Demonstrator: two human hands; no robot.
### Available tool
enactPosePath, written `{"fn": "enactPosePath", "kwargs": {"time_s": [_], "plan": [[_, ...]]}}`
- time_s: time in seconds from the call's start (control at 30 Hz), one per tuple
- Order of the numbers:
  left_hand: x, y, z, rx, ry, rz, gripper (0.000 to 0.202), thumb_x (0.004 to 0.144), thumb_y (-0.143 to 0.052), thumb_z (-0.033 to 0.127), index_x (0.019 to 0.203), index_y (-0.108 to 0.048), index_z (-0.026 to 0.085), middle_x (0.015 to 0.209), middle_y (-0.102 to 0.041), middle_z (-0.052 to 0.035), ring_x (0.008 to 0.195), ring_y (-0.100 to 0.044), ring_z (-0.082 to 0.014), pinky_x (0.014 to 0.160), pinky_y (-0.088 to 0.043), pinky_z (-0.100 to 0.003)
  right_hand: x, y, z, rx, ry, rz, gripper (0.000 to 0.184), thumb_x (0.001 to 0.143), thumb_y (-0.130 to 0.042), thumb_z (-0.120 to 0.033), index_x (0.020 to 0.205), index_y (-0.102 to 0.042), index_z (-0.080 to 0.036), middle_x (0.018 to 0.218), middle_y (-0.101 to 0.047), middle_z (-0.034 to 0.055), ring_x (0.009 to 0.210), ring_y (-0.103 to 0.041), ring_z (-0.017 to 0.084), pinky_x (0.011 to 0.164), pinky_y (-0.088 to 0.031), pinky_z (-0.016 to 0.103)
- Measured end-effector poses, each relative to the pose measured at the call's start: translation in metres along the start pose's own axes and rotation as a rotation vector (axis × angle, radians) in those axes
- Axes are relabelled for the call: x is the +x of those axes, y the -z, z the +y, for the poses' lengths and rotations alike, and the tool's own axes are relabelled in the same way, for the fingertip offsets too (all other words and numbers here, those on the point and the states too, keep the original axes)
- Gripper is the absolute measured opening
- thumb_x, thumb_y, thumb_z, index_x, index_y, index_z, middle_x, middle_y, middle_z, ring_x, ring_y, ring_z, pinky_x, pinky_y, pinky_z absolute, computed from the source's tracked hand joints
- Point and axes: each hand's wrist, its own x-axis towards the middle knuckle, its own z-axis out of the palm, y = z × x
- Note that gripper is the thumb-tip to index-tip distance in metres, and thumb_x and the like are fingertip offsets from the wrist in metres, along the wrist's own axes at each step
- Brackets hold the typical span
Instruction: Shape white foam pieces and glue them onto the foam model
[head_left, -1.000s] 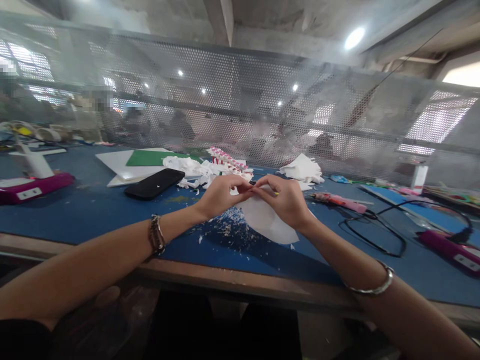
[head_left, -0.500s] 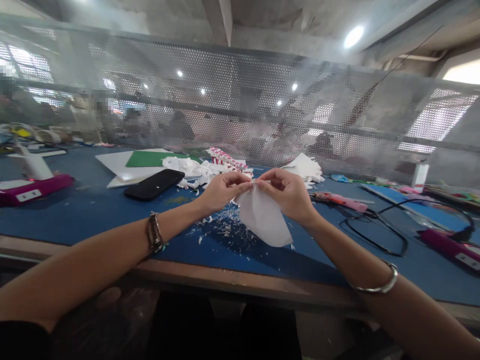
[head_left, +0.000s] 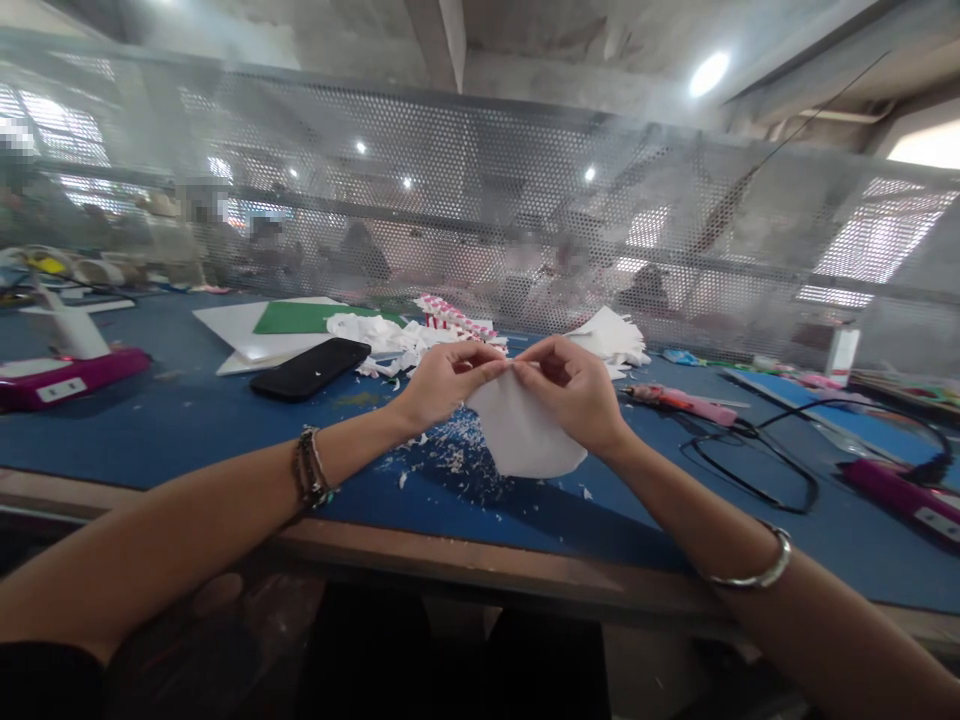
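Between my two hands hangs a thin white sheet of paper (head_left: 525, 430), pinched at its top edge. My left hand (head_left: 452, 385) closes thumb and fingertips on the paper's upper left corner. Right beside it, my right hand (head_left: 577, 390) pinches the same edge, the fingertips of both hands nearly touching. The sheet droops toward the table above a scatter of small white scraps (head_left: 457, 445). Behind my hands lie a heap of torn white paper (head_left: 382, 340) and a stack of white pieces (head_left: 611, 338).
A black phone (head_left: 311, 368) lies left of my hands, near a green sheet (head_left: 300, 318). On the right are a pink-handled tool (head_left: 690, 403) with a black cable (head_left: 772, 490) and a purple power strip (head_left: 900, 500). Another purple strip (head_left: 97, 380) sits far left. A perforated metal screen (head_left: 465, 200) stands behind.
The white sheet's lower part has swung and spread, its bottom edge now a little higher. Both hands keep their pinch in nearly the same place.
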Motion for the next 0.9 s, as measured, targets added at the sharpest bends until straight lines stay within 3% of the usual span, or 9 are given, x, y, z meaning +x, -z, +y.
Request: {"fn": "enactPosePath", "kwargs": {"time_s": [0.13, 0.3, 0.5, 0.7, 0.8, 0.9], "plan": [[0.0, 0.0006, 0.0015, -0.018, 0.024, -0.014, 0.015, 0.066, -0.058, 0.028, 0.07, -0.058, 0.014, 0.069, -0.059, -0.0008, 0.059, -0.049, -0.0079, 0.054, -0.038, -0.02, 0.0005, 0.0003, -0.001, 0.078, -0.035, -0.012, 0.012, 0.066, -0.058, -0.025, 0.064, -0.05, -0.017, 0.062, -0.054, -0.0022, 0.057, -0.049, 0.008, 0.051, -0.037, 0.022], [0.0, 0.0016, -0.0011, 0.028, 0.019, -0.018, 0.017, 0.067, -0.057, 0.03, 0.071, -0.057, 0.014, 0.069, -0.058, -0.001, 0.059, -0.048, -0.0079, 0.053, -0.037, -0.02, 0.0029, 0.0043, -0.0007, 0.042, -0.094, -0.08, 0.014, 0.069, -0.055, -0.029, 0.075, -0.052, -0.016, 0.062, -0.053, -0.0023, 0.054, -0.046, 0.007, 0.048, -0.034, 0.021], [0.001, 0.0032, -0.0043, -0.059, 0.084, -0.011, 0.016, 0.066, -0.059, 0.029, 0.072, -0.058, 0.014, 0.068, -0.056, -0.0002, 0.058, -0.046, -0.0077, 0.052, -0.035, -0.02, 0.006, 0.0086, 0.0006, -0.092, -0.1, -0.186, 0.014, 0.071, -0.05, -0.026, 0.065, -0.053, -0.014, 0.06, -0.05, -0.0017, 0.055, -0.043, 0.008, 0.05, -0.033, 0.021], [0.001, 0.0007, -0.0038, -0.34, 0.288, -0.043, 0.017, 0.062, -0.064, 0.029, 0.067, -0.059, 0.013, 0.06, -0.052, 0.0024, 0.053, -0.043, -0.0055, 0.049, -0.032, -0.018, 0.0071, 0.0086, 0.0034, -0.126, -0.033, -0.143, 0.009, 0.07, -0.044, -0.015, 0.07, -0.053, -0.015, 0.065, -0.053, -0.0012, 0.059, -0.045, 0.008, 0.053, -0.034, 0.021], [0.0021, 0.0018, -0.0033, -0.333, 0.297, -0.061, 0.016, 0.062, -0.064, 0.027, 0.068, -0.059, 0.013, 0.062, -0.053, 0.0026, 0.055, -0.044, -0.0056, 0.053, -0.033, -0.019, 0.005, 0.0072, 0.0015, -0.193, -0.007, -0.109, 0.009, 0.069, -0.043, -0.014, 0.068, -0.051, -0.016, 0.062, -0.049, -0.0024, 0.056, -0.041, 0.008, 0.051, -0.031, 0.021], [0.0036, 0.0041, -0.0022, -0.282, 0.231, -0.043, 0.015, 0.063, -0.063, 0.026, 0.069, -0.059, 0.013, 0.065, -0.054, 0.0025, 0.059, -0.045, -0.0062, 0.058, -0.034, -0.02, 0.0026, 0.0059, -0.0024, -0.205, -0.002, -0.087, 0.013, 0.074, -0.044, -0.024, 0.063, -0.046, -0.017, 0.057, -0.041, -0.0037, 0.054, -0.037, 0.008, 0.05, -0.028, 0.022]]}}
